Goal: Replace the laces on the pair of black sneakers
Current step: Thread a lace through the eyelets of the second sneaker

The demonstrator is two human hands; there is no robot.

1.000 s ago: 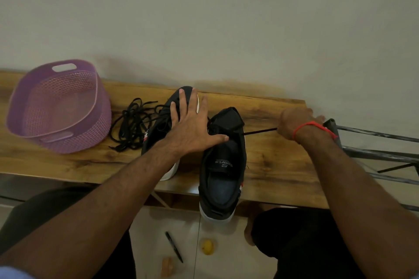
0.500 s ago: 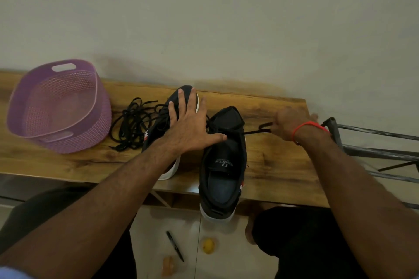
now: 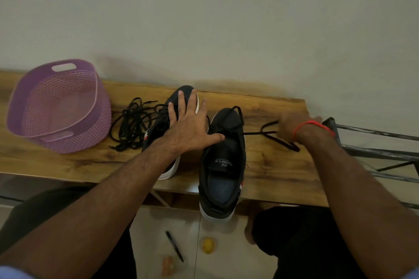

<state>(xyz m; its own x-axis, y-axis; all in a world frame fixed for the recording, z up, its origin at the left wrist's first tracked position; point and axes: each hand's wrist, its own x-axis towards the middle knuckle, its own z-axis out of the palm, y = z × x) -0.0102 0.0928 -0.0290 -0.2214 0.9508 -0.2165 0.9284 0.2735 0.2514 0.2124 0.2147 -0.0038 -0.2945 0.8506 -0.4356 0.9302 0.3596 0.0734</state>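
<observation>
Two black sneakers stand on a wooden bench (image 3: pixel 276 165). My left hand (image 3: pixel 189 124) lies flat with spread fingers on the left sneaker (image 3: pixel 165 140), its thumb reaching the tongue of the right sneaker (image 3: pixel 223 161). The right sneaker's heel overhangs the bench's front edge. A black lace (image 3: pixel 267 130) runs from its eyelets to the right and lies in loose loops on the wood. My right hand (image 3: pixel 292 127), with a red band at the wrist, holds this lace near the bench's right end. A tangled pile of black laces (image 3: pixel 133 124) lies left of the left sneaker.
A purple plastic basket (image 3: pixel 95 124) sits tilted at the bench's left end. A metal rack (image 3: pixel 371 147) stands to the right of the bench. On the floor below lie a black pen (image 3: pixel 174 246), a yellow object (image 3: pixel 207 244) and a small orange object (image 3: pixel 167 265).
My right hand has pulled the lace further out of the right sneaker; it was taut and now lies slack in loops on the bench. The left hand stays on the sneakers.
</observation>
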